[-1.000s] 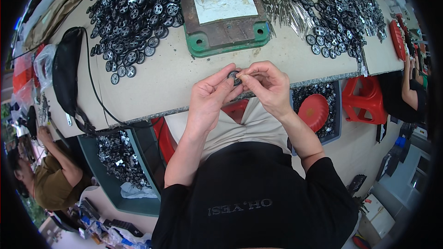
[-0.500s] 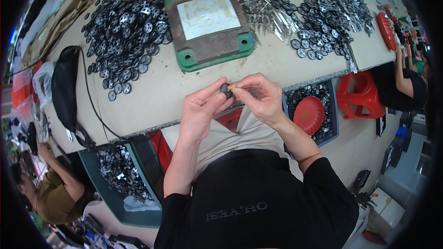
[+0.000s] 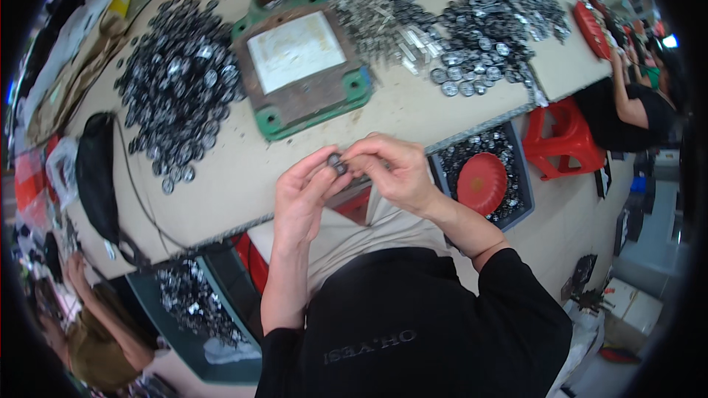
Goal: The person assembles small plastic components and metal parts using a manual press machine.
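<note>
Between the fingertips of my left hand [image 3: 301, 195] is a small black wheel [image 3: 338, 164], held above the table's front edge. My right hand [image 3: 397, 175] is pinched close beside it, its thumb and forefinger almost at the wheel. Whatever those right fingers grip is too small and hidden to make out. Past my hands stands a green-based press [image 3: 313, 114] with a white plate [image 3: 295, 51] on its bed. A heap of similar black wheels [image 3: 181, 81] lies left of the press. Thin metal pins [image 3: 387, 26] and more dark wheels [image 3: 479, 37] are piled to its right.
A grey bin [image 3: 522, 184] of dark parts, with a red scalloped dish [image 3: 481, 183] in it, is below the table at right, near a red stool [image 3: 564, 136]. A green bin [image 3: 228, 287] stands at lower left. A black pouch [image 3: 97, 177] lies on the table. Co-workers sit both sides.
The whole view has swung, so the press and heaps appear farther left. Both hands stay together at the wheel, which shows at a different angle between the left fingers.
</note>
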Motion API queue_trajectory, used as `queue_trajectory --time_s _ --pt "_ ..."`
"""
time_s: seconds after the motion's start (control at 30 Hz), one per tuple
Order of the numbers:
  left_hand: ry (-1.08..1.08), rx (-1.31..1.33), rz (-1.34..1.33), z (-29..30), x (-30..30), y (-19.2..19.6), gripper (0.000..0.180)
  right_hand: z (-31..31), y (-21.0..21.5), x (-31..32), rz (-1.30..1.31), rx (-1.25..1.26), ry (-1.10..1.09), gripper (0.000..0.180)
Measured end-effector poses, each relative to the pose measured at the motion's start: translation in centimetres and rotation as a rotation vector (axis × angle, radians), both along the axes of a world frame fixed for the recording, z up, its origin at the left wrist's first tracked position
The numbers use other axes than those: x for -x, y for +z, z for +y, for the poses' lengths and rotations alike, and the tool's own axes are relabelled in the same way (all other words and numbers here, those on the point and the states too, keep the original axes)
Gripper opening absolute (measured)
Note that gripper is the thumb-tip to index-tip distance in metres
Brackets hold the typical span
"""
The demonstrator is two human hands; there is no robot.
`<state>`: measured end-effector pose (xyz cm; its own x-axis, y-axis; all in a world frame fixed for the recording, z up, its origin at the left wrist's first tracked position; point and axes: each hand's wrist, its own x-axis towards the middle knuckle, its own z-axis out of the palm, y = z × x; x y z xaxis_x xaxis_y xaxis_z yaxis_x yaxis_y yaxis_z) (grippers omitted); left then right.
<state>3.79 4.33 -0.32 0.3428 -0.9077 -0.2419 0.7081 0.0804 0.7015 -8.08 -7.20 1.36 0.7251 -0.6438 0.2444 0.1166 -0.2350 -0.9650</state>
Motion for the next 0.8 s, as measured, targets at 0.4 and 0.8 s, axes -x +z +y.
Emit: queue_trajectory --time_s 0.4,0.8 --pt "0.021 0.044 0.035 -1.1 0.0 -0.4 0.035 -24.8 1.4 -0.1 0.617 0.615 -0.542 0.021" --pt "0.028 0.014 0.018 -1.1 0.1 -0.3 0.034 -30.6 -0.2 -2.4 0.521 0.157 -0.517 0.028"
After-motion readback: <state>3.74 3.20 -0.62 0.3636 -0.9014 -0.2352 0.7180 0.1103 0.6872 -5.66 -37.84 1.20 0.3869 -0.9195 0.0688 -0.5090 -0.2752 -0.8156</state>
